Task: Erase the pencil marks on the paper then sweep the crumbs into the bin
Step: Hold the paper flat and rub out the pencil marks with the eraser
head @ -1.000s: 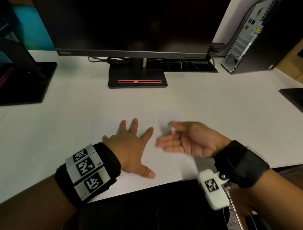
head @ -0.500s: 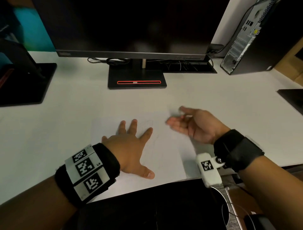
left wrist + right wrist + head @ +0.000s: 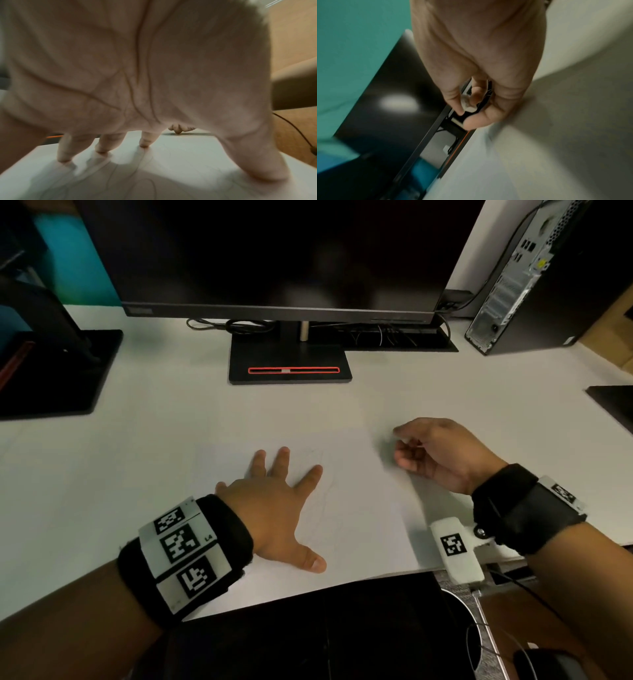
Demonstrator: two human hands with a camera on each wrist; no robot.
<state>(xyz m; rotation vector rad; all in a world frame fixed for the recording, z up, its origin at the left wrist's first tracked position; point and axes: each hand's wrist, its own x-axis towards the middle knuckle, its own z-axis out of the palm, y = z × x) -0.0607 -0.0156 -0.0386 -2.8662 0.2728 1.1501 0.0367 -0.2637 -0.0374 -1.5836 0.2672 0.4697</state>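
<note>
On the white desk (image 3: 102, 474), seen from the head camera, the left hand (image 3: 274, 508) lies flat with fingers spread, pinning the paper (image 3: 359, 525); faint pencil marks (image 3: 318, 474) remain. The right hand (image 3: 442, 457) hovers with fingers curled. Thin paper likely buckles, so pin it near the rubbing.

Left wrist camera: fingertips (image 3: 145, 144) press the sheet.

Right wrist camera: fingers pinch a small, blurred white eraser (image 3: 468, 104). No bin is clearly visible.

White paper (image 3: 359, 508), black monitor (image 3: 274, 251), red-striped black stand (image 3: 291, 361).

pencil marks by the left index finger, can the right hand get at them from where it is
Probably yes: the right hand is just beside the paper, nothing lies between, and the left hand leaves those pencil marks uncovered.
</note>
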